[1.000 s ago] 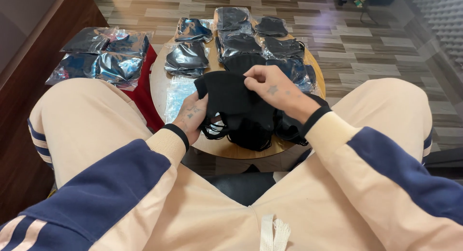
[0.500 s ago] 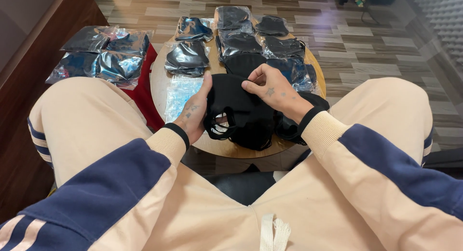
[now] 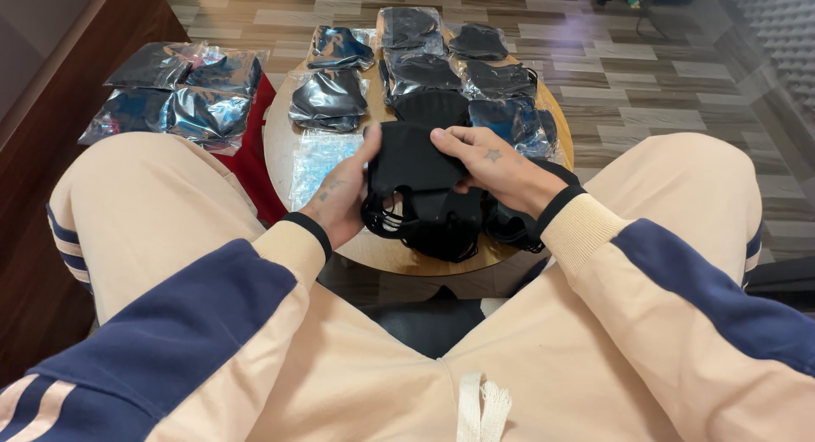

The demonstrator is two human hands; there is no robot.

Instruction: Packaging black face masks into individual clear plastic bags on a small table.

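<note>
Fingers (image 3: pixel 454 138) of the right hand (image 3: pixel 497 166) curl over the top edge of a black cloth mask (image 3: pixel 413 159), pinching it closed between thumb and fingertips. On the other side, the left hand (image 3: pixel 341 196) grips the same mask at its left edge, thumb pressed against the fabric. So both hands are closed on the mask, holding it spread between them just above the near part of the round wooden table (image 3: pixel 386 253).

Directly under the mask, on the near edge of the table, lies a loose pile of black masks (image 3: pixel 437 221) with their ear loops trailing. At the left of the table, beside the left hand, sits a clear plastic bag (image 3: pixel 316 159). Across the far half of the table lie masks sealed in shiny bags (image 3: pixel 416 64), laid in rows. Left of the table, on a red surface (image 3: pixel 255 153), rests another batch of bagged masks (image 3: pixel 174 90). Below the table are the person's knees in beige trousers.

The mask looks light, soft and floppy, likely to sag or fold wherever it is unsupported. It seems best held by the side edges or near the ear loops, which could snag on the pile beneath.
</note>
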